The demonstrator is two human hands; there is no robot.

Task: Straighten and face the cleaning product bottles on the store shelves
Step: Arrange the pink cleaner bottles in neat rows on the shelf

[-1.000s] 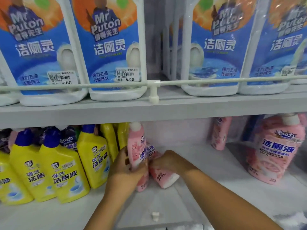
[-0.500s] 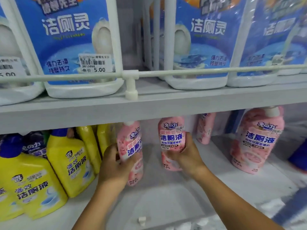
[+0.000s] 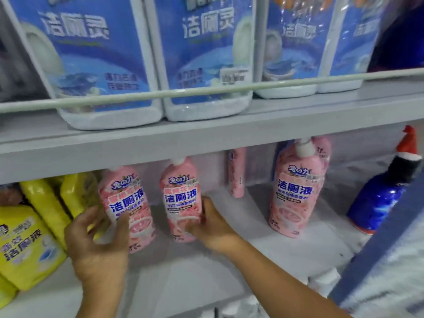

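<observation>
The head camera looked forward and down into two white store shelves, the picture blurred by motion. On the lower shelf (image 3: 286, 253), near the centre of the view, two pink toilet-cleaner bottles stood upright side by side with a narrow gap between them, both labels facing forward.

The left hand (image 3: 98, 246), at about 8 o'clock from the centre, gripped the left pink bottle (image 3: 127, 203), its thumb laid across the label front and its other fingers curled round the bottle's left side. The right hand (image 3: 211, 226), reaching in from 5 o'clock, gripped the right pink bottle (image 3: 182, 198), fingers wrapped behind its right side and thumb low on the front.

At 3 o'clock from these stood a third pink bottle (image 3: 296, 193), well apart from the hands, label forward, white cap (image 3: 304, 149) on top. Another pink bottle (image 3: 236, 173) stood farther back between them, side-on. At the far right a dark blue bottle with a red cap (image 3: 380, 203) leaned to the right.

At 9 o'clock, yellow cleaner bottles (image 3: 27, 246) crowded the left end of the lower shelf, several tilted.

On the upper shelf (image 3: 206, 138), toward 12 o'clock, large white jugs with blue labels (image 3: 202, 53) stood in a row behind a thin white guard rail (image 3: 206, 89); one carried a price sticker, too blurred to read.
</observation>
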